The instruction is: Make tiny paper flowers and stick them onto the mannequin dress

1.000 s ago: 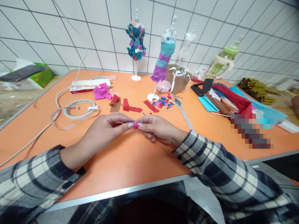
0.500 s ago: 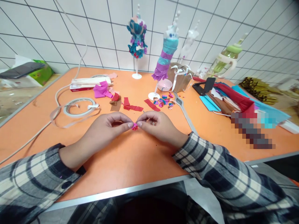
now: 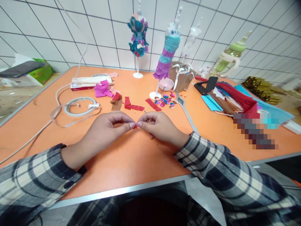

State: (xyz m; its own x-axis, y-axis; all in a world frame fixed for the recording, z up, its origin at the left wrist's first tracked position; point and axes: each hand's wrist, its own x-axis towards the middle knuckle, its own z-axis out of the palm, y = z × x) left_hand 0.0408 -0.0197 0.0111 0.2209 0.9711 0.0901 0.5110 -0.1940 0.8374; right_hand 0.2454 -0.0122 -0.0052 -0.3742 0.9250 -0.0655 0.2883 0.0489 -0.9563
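Observation:
Pinched between both hands is a tiny pink and red paper flower (image 3: 135, 126), mostly covered by the fingertips. My left hand (image 3: 114, 126) grips it from the left with thumb and forefinger. From the right, my right hand (image 3: 158, 127) pinches the same piece, its other fingers curled in. Just beyond the hands lie red paper strips (image 3: 134, 107) and another red strip (image 3: 153, 104). Small blue, pink and purple paper flowers (image 3: 165, 101) are grouped behind my right hand. Brown paper scraps (image 3: 117, 104) lie behind my left hand.
A tape roll (image 3: 68, 109) and magenta paper (image 3: 102, 89) lie at left. Paper-dressed forms on white stands (image 3: 155, 95) rise at the back beside a pink bowl (image 3: 166, 84). Scissors (image 3: 187, 111), a black phone stand (image 3: 208, 86), folded paper (image 3: 245, 102) and a bottle (image 3: 227, 61) are rightward.
The fingers have shifted slightly on the paper flower, and less of its pink shows now. Both hands stay in nearly the same place.

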